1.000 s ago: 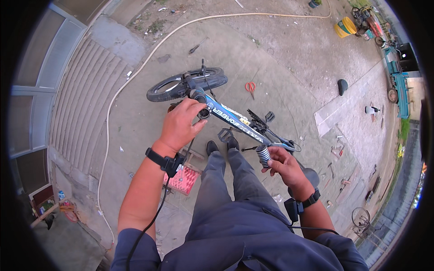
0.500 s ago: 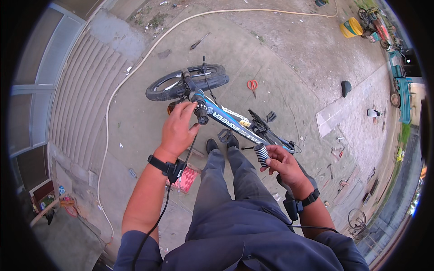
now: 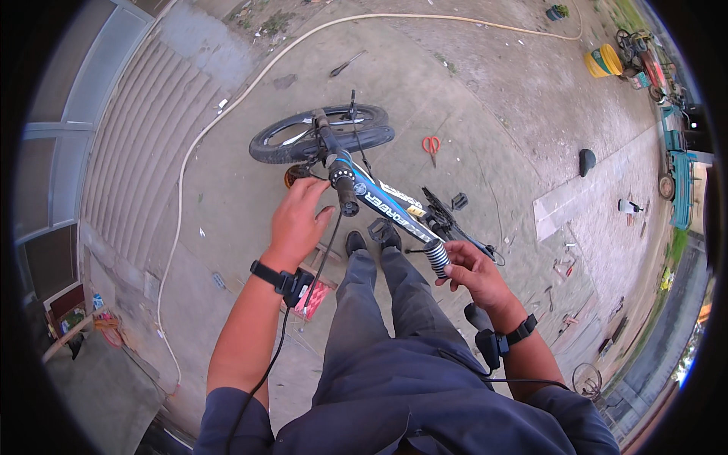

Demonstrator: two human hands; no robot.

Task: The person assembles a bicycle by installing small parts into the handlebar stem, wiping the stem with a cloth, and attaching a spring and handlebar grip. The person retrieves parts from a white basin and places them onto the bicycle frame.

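Observation:
A blue and white bicycle frame (image 3: 383, 201) is in front of me, its black front wheel (image 3: 284, 142) turned sideways at the far left. The handlebar's near end, a black grip (image 3: 348, 199), points toward me. Just left of that grip is my left hand (image 3: 297, 221), fingers stretched and apart, holding nothing; whether the fingertips touch the bar is unclear. My right hand (image 3: 478, 274) pinches a short cylinder with black and white rings (image 3: 437, 258), spring-like, between thumb and fingers. It is held upright, slightly tilted, over the bicycle's rear part.
Red-handled scissors (image 3: 431, 145) and a screwdriver-like tool (image 3: 346, 64) lie on the concrete. A pale hose (image 3: 227, 110) curves round the left and far side. Steps (image 3: 133, 163) rise at the left. A yellow bucket (image 3: 603, 61) and a teal cart (image 3: 677, 182) stand far right.
The bicycle's front and handlebar have shifted slightly right and nearer in the picture, away from my left fingers. My right hand keeps its hold on the ringed cylinder.

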